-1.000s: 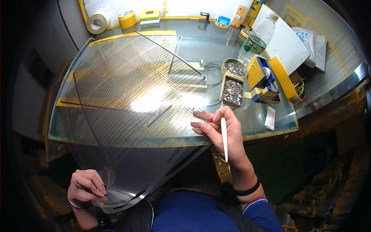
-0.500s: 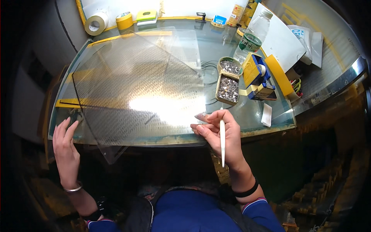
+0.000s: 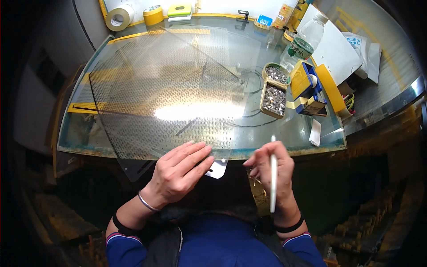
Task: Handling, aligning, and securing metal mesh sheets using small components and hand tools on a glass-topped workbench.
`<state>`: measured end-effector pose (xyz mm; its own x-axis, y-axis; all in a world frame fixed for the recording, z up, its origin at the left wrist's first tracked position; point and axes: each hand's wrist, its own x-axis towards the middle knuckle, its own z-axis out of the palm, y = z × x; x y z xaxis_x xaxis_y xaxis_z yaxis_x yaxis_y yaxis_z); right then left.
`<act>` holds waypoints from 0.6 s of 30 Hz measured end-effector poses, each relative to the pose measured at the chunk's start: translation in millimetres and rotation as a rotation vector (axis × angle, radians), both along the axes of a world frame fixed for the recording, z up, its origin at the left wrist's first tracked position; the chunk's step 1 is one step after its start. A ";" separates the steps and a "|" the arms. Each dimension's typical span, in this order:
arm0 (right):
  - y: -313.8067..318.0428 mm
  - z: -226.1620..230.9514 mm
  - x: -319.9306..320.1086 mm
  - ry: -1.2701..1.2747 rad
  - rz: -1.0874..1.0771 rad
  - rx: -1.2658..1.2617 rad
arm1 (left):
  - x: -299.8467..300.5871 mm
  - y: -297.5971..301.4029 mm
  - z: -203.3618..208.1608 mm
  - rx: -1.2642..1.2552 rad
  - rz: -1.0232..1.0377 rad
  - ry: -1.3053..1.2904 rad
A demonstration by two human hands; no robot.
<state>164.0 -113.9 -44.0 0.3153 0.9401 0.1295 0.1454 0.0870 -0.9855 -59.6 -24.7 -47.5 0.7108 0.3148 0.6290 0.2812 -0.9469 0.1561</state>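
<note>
Overlapping sheets (image 3: 147,89) lay on the table (image 3: 293,132), left of the two-part container (image 3: 275,99), which stood before the bottle (image 3: 300,47) and left of the tape dispenser (image 3: 301,80), with tape rolls (image 3: 153,17) behind the sheets.

Down it looked from your head, that wide fisheye, close over your left hand (image 3: 175,172) and right hand (image 3: 283,170), facing across the table (image 3: 253,139) to the white wall (image 3: 227,6)!
</note>
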 end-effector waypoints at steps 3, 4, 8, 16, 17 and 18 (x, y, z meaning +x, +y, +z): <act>-1.5 -2.9 8.5 -0.131 -0.110 0.249 | -1.7 -0.1 -3.1 0.012 0.042 -0.042; -0.2 -4.1 9.8 -0.127 -0.113 0.243 | -2.8 -0.4 -4.6 0.007 0.039 -0.037; 8.9 -11.8 9.4 -0.294 -0.055 0.373 | -6.3 0.4 -4.5 0.046 0.106 -0.128; 17.2 -18.1 6.1 -0.459 0.059 0.470 | -2.3 0.3 2.2 -0.008 0.180 0.062; 17.0 -18.2 6.0 -0.441 0.060 0.472 | -4.0 0.1 -0.4 -0.016 0.165 0.074; 16.8 -18.4 5.4 -0.437 0.064 0.472 | -4.6 -0.1 -0.4 -0.017 0.169 0.077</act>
